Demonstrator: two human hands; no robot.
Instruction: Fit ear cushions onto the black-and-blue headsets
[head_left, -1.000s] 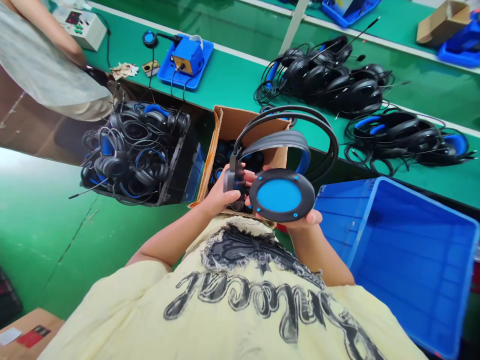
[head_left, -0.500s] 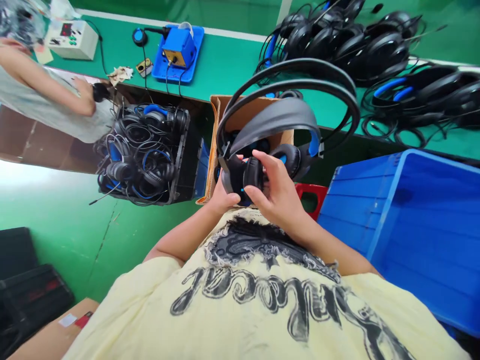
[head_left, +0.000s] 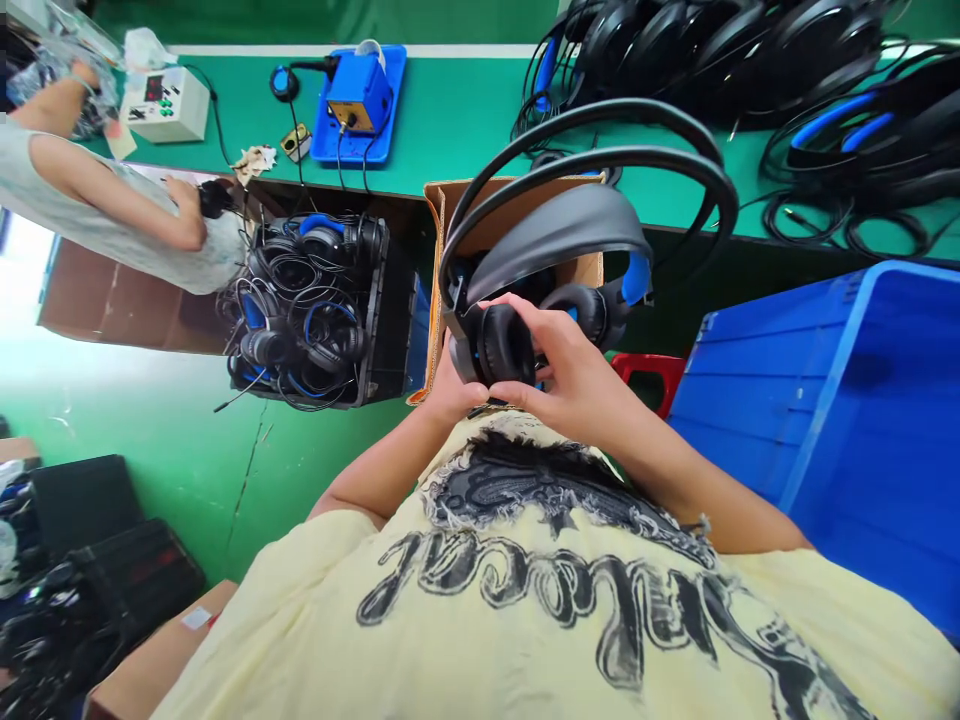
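Observation:
I hold a black headset (head_left: 570,225) with blue accents up in front of my chest, its double headband arching toward the table. My left hand (head_left: 450,392) grips the near ear cup (head_left: 499,345) from below. My right hand (head_left: 570,375) curls its fingers over the soft black pad of that same ear cup. The far ear cup (head_left: 596,310) hangs beside my right hand. Both hands are closed on the headset.
An open cardboard box (head_left: 450,215) with ear parts stands behind the headset. A black crate (head_left: 379,320) of tangled headsets sits left, a blue bin (head_left: 862,400) right. Piled headsets (head_left: 750,50) lie on the green table. Another person's arm (head_left: 112,195) works at far left by a blue soldering station (head_left: 360,95).
One second ago my right hand held a round blue-faced ear pad; it has since been pressed onto the near ear cup, and my fingers now curl over it. The view has drifted.

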